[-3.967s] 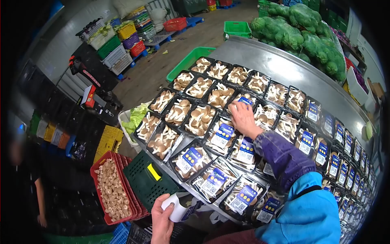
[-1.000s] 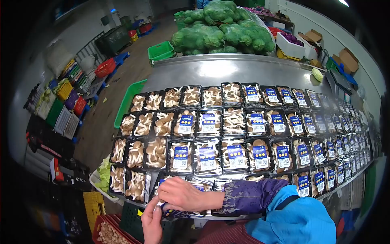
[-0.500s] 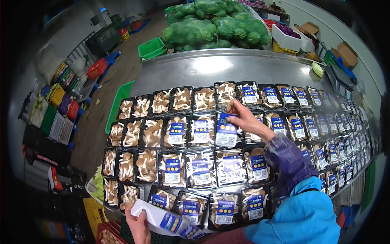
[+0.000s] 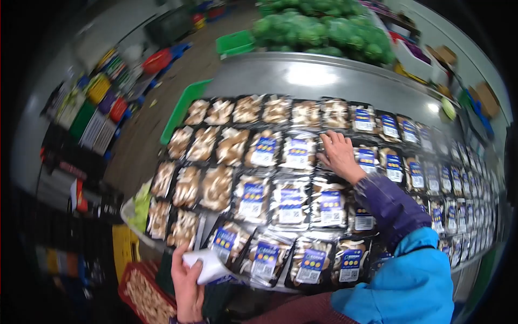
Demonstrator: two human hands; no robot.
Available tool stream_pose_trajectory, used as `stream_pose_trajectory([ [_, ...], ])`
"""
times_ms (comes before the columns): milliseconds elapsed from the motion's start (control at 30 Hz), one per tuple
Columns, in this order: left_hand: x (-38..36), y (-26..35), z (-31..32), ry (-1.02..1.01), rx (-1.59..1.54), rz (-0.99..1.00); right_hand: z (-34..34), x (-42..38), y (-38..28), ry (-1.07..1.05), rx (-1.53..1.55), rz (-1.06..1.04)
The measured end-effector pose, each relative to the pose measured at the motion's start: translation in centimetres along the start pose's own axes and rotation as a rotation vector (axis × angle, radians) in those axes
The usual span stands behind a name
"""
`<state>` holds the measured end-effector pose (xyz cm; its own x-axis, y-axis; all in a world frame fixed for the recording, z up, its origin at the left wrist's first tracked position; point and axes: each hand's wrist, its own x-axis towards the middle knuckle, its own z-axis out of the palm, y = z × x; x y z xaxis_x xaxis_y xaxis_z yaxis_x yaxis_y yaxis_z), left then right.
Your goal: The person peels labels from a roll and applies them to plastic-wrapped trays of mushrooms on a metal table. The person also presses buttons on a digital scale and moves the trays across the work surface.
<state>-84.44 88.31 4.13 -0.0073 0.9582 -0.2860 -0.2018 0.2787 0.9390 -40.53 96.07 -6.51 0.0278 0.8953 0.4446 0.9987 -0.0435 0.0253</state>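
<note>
My left hand (image 4: 187,281) is closed on a strip of labels (image 4: 208,265), pale on its back with some blue at the lower edge. It is at the table's near edge, beside a labelled mushroom pack (image 4: 226,241). Over the second row, my right hand (image 4: 341,155) lies with fingers stretched across a pack that it mostly covers. No label shows between those fingers; whether one is under them is hidden. Just left is a mushroom pack with a blue and white label (image 4: 297,153). Packs without labels (image 4: 203,143) fill the left end of the rows.
The packs stand in rows on a metal table (image 4: 259,75). Bagged green cabbages (image 4: 324,33) are piled behind it. A green crate (image 4: 186,108) is at the left edge, and a red crate of mushrooms (image 4: 145,294) sits below. A loose cabbage (image 4: 448,108) lies far right.
The view has swung, blurring the picture. My right hand had a label pinched over the pack; now its fingers are spread on the pack. The strip in my left hand looks shorter and more folded.
</note>
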Motion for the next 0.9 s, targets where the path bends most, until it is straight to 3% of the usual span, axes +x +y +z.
stream_pose_trajectory([
  [33, -0.5, 0.5, 0.1, -0.028, -0.018, 0.002, -1.5, 0.3, -3.6, 0.025, 0.287, -0.052],
  [133, -1.3, 2.2, -0.3, -0.156, -0.1, 0.053, -8.5, -0.7, -16.7, -0.425, 1.194, -0.253],
  [200, -2.0, 3.9, -0.3, -0.118, -0.192, 0.102, -11.4, -2.1, -23.8, -0.657, 1.435, -0.466],
  [267, -2.3, 5.6, -1.5, -0.025, -0.304, 0.155, -13.3, -2.9, -28.0, -1.035, 1.617, -0.4],
  [333, -2.3, 5.7, -3.4, 0.058, -0.399, 0.315, -13.8, -3.5, -30.7, -1.017, 1.864, -0.063],
  [400, -3.7, 5.3, -4.1, -0.053, -0.276, 0.226, -14.1, -2.9, -31.2, -0.874, 1.854, -0.145],
  [467, -4.1, 2.9, -4.8, -0.134, 0.021, 0.204, -14.0, -2.7, -31.3, -0.995, 1.702, -0.187],
  [500, -4.3, 2.8, -4.6, -0.091, 0.03, 0.176, -14.9, -2.3, -31.4, -0.949, 1.631, -0.19],
  [533, -4.4, 2.9, -4.3, -0.052, 0.04, 0.149, -14.0, -2.3, -31.4, -0.84, 1.506, -0.188],
  [600, -4.0, 2.7, -4.5, -0.062, 0.084, 0.135, -15.0, -1.3, -31.2, -0.394, 1.293, -0.266],
  [633, -3.7, 2.6, -4.4, -0.07, 0.133, 0.116, -14.2, -0.7, -31.4, -0.045, 1.211, -0.472],
  [667, -3.6, 2.6, -4.1, -0.107, 0.131, 0.117, -14.3, -0.3, -31.4, 0.027, 1.163, -0.59],
  [733, -3.4, 2.8, -3.0, -0.145, 0.189, 0.026, -13.2, -0.1, -31.0, 0.095, 1.083, -0.684],
  [800, -2.7, 2.4, -2.2, -0.188, 0.054, -0.046, -12.7, 0.1, -29.9, 0.15, 1.037, -0.722],
  [867, -1.7, 2.3, -1.1, -0.297, -0.119, -0.039, -13.3, 0.3, -27.6, 0.087, 1.059, -0.708],
  [900, -0.4, 1.3, -1.6, -0.251, -0.054, -0.049, -12.8, 0.1, -25.6, 0.105, 1.009, -0.659],
])
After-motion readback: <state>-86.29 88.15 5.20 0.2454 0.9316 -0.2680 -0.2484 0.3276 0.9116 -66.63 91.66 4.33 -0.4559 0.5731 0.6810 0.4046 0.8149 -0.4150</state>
